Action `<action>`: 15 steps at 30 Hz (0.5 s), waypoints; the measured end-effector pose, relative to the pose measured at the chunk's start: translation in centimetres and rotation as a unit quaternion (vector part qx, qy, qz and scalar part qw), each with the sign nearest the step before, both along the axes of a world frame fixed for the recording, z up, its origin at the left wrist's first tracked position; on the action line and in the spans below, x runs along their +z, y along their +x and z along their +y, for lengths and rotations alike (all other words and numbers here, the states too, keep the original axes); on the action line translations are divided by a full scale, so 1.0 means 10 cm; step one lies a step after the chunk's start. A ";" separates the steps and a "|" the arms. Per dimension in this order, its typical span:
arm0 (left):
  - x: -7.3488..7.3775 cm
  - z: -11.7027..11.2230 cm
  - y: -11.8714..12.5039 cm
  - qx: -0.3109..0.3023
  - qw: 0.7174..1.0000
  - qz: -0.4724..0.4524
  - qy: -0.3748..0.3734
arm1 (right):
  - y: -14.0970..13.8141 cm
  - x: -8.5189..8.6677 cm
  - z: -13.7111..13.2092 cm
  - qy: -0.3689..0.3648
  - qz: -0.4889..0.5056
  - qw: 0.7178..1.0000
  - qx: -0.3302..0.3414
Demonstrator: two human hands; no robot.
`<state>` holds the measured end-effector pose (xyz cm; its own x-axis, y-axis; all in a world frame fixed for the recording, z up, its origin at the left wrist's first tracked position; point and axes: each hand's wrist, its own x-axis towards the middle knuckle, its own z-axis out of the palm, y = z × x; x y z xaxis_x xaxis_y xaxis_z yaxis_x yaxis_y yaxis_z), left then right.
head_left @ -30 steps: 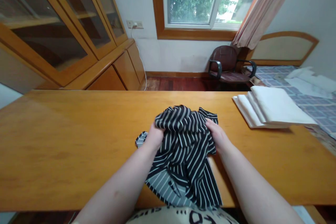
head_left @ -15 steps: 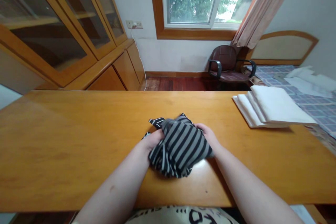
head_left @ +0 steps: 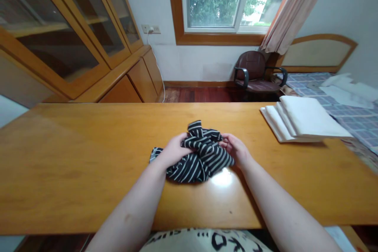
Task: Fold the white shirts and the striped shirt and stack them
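Note:
A crumpled black garment with pale stripes [head_left: 203, 153] is bunched over the middle of the wooden table [head_left: 88, 157], near its front half. My left hand [head_left: 176, 150] grips its left side, thumb on top and the other fingers hidden in the folds. On the right, my right hand [head_left: 236, 149] pinches the garment's edge with bent fingertips. One end of the cloth sticks up at the back, and another flap pokes out left beyond my left wrist. What kind of garment it is cannot be made out.
A stack of folded white cloths or sheets [head_left: 307, 120] lies at the table's right end. Beyond the table stand a dark red armchair [head_left: 252, 71], a bed with a checked cover [head_left: 351, 116] and a glass-door cabinet [head_left: 97, 61].
The garment has been turned and bunched up; its broad grey-striped face no longer shows, and darker thin-striped folds do. My left hand has come up on top of it.

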<state>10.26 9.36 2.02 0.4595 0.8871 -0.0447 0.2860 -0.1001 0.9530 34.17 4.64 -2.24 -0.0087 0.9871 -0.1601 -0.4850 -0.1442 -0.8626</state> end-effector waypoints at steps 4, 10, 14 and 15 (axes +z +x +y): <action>0.49 0.23 -0.71 0.355 0.928 0.081 0.081 | 0.17 -0.01 0.07 0.014 0.007 0.997 -0.072; 0.74 0.77 -2.05 0.589 0.729 0.312 0.160 | 0.16 -0.06 0.08 0.027 -0.012 0.998 -0.051; 0.38 0.91 -2.54 0.524 0.719 0.451 0.065 | 0.13 -0.08 0.09 0.033 -0.031 0.998 -0.045; 0.27 0.89 -2.58 0.486 0.732 0.477 0.026 | 0.13 -0.09 0.09 0.032 -0.031 0.998 -0.047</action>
<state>-15.57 18.28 4.72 -0.6087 0.7855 0.1117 0.7785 0.5642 0.2749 35.42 5.57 -3.14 0.0920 0.9914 -0.0931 -0.4397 -0.0435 -0.8971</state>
